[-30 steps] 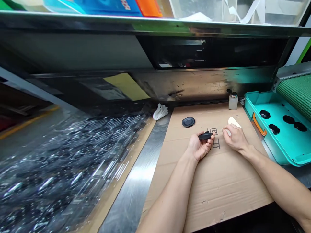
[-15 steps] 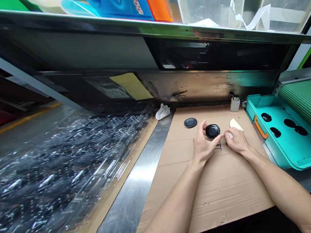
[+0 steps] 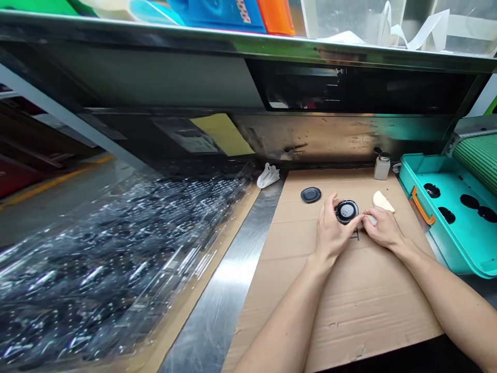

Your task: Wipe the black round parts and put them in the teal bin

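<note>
My left hand (image 3: 333, 228) is closed round the edge of a black round cap-like disc (image 3: 347, 211), fingers on its far side and thumb on the near right. Pale markings show on the disc's recessed face, inside a raised rim. Beside it, my right hand (image 3: 382, 228) is pinched around a small white piece (image 3: 371, 219), maybe cloth or paper, close to the left thumb and the disc's right edge. A second black disc (image 3: 311, 195) lies on the cardboard (image 3: 349, 311) to the left. Just beyond the right hand rests a cream half-round pad (image 3: 383, 201).
A small pump bottle (image 3: 382, 168) stands at the back. On the right, a teal bin (image 3: 460, 259) with an orange latch holds several black discs. Clear plastic trays (image 3: 128, 259) of dark parts fill the left side. A crumpled white cloth (image 3: 267, 176) lies by the metal strip.
The held disc has tilted, so its face now looks lighter with markings showing. Both hands keep their grips, and the whole view has shifted slightly, moving things rightward in the picture.
</note>
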Action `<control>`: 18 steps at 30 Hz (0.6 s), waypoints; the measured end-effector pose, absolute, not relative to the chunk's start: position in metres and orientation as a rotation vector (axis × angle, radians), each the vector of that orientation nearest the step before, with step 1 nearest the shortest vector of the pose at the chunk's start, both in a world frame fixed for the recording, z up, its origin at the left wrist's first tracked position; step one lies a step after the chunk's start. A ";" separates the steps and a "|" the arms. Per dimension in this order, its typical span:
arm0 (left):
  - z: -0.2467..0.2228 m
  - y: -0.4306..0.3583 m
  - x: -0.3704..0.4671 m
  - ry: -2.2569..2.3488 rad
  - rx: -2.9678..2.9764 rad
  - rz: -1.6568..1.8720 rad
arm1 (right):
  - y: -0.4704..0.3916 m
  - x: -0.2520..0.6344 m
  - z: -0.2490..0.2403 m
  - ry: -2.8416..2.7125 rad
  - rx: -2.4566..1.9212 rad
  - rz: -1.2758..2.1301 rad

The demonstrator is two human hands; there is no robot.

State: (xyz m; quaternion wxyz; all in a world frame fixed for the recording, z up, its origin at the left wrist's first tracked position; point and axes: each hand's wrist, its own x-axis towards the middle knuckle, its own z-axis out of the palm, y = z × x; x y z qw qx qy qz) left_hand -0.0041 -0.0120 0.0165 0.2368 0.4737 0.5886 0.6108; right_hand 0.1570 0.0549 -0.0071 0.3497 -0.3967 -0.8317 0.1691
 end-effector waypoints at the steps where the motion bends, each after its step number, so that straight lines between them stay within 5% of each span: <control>1: 0.015 -0.011 -0.002 1.566 1.243 1.654 | 0.054 0.155 -0.005 -2.077 -1.034 0.466; 10: 0.010 -0.007 0.024 0.786 0.536 1.388 | 0.034 0.139 0.006 -1.839 -0.894 0.480; 18: 0.025 0.016 -0.058 1.445 0.727 1.478 | 0.054 0.156 -0.008 -1.872 -1.030 0.408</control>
